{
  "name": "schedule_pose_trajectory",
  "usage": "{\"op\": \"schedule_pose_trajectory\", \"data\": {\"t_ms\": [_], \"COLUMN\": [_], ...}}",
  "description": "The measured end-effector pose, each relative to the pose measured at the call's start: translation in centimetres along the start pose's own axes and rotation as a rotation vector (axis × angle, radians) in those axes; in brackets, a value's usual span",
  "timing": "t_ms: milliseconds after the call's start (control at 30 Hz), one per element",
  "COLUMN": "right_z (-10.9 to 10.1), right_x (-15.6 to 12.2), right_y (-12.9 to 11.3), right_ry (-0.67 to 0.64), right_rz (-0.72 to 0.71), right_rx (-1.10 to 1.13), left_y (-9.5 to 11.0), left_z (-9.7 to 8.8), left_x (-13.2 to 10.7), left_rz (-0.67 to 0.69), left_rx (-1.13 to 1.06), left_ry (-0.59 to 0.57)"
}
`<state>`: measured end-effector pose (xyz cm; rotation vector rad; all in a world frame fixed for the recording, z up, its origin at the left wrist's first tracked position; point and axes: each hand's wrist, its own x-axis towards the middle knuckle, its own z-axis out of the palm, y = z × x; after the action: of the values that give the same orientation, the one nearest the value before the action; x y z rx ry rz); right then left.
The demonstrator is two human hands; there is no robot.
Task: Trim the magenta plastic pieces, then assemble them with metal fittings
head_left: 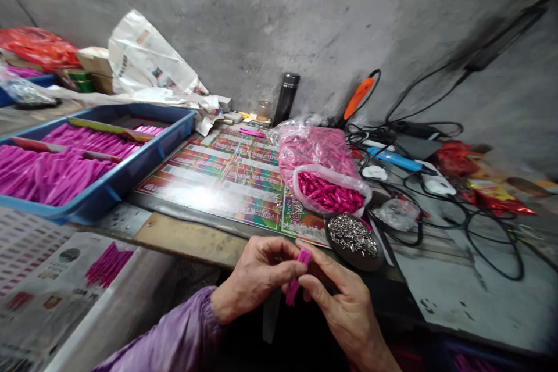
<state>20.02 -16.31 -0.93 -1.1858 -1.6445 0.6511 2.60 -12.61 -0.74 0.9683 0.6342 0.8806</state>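
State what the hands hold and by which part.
A pink plastic piece, pinched at its upper end between the left hand and right hand.

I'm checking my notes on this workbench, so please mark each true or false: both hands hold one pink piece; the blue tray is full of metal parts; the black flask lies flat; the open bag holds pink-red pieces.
1. The left hand and right hand hold one pink piece between them. True.
2. The blue tray is full of metal parts. False: it holds pink sticks. The metal parts lie in the round dish.
3. The black flask lies flat on the table. False: it stands upright by the wall.
4. The open bag beside the round dish holds pink-red pieces. True.
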Motion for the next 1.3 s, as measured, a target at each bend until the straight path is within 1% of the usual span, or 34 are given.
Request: {"op": "schedule_pose_trajectory", "data": {"t_ms": [67,167,233,267,333,400,467,567,633,700,767,833,867,900,967,1033,1133,1200,1300], "right_z": [-1.0,-1.8,-1.9,-1.9,-1.8,-1.7,-1.6,-1.3,-1.1,-1.0,-1.5,-2.7,-3.5,-4.5,-6.4,-8.2,-9.5,-9.6,-9.2], "right_x": [-0.3,-0.8,-1.0,-1.1,-1.3,-1.4,-1.4,-1.3,-1.3,-1.3,-1.1,-0.3,0.3,1.1,3.2,5.5,8.7,10.3,11.6], "right_y": [-0.5,-1.4,-1.8,-1.9,-1.7,-1.2,-0.6,0.2,0.5,0.8,0.9,1.0,1.2,1.3,2.0,3.1,5.0,6.1,7.4], "right_ry": [-0.065,-0.213,-0.299,-0.319,-0.312,-0.249,-0.165,-0.084,-0.068,-0.073,-0.128,-0.208,-0.236,-0.227,-0.153,-0.073,-0.054,-0.065,-0.099], "right_rz": [0.057,0.146,0.222,0.260,0.303,0.305,0.295,0.312,0.338,0.357,0.353,0.329,0.303,0.274,0.154,0.052,0.060,0.087,0.131], "right_rx": [0.061,0.178,0.267,0.311,0.379,0.411,0.412,0.408,0.421,0.438,0.429,0.336,0.244,0.117,-0.232,-0.648,-0.838,-0.933,-1.073], "left_y": [-0.1,-0.2,-0.2,-0.3,-0.5,-0.7,-0.9,-1.5,-1.8,-2.2,-2.4,-2.5,-2.5,-2.5,-2.6,-2.7,-2.9,-3.0,-2.8], "left_z": [-0.3,-0.8,-0.8,-0.8,-0.5,0.0,0.5,0.9,0.8,0.7,0.5,0.2,0.1,0.0,-0.4,-0.8,-1.4,-1.7,-1.9], "left_x": [-0.6,-1.5,-1.9,-2.0,-2.1,-2.0,-1.9,-1.5,-1.3,-1.1,-0.9,-0.8,-0.8,-0.8,-0.8,-0.8,-0.7,-0.6,-0.5], "left_rz": [-0.106,-0.223,-0.262,-0.267,-0.241,-0.163,-0.044,0.147,0.258,0.356,0.467,0.571,0.606,0.622,0.610,0.598,0.599,0.610,0.636], "left_rx": [-0.009,0.038,0.079,0.097,0.123,0.149,0.207,0.423,0.585,0.717,0.825,0.914,0.950,0.980,1.029,1.056,1.071,1.075,1.076], "left_ry": [-0.080,-0.174,-0.199,-0.199,-0.178,-0.133,-0.085,-0.010,0.030,0.044,0.038,0.039,0.044,0.051,0.054,0.051,0.051,0.053,0.050]}}
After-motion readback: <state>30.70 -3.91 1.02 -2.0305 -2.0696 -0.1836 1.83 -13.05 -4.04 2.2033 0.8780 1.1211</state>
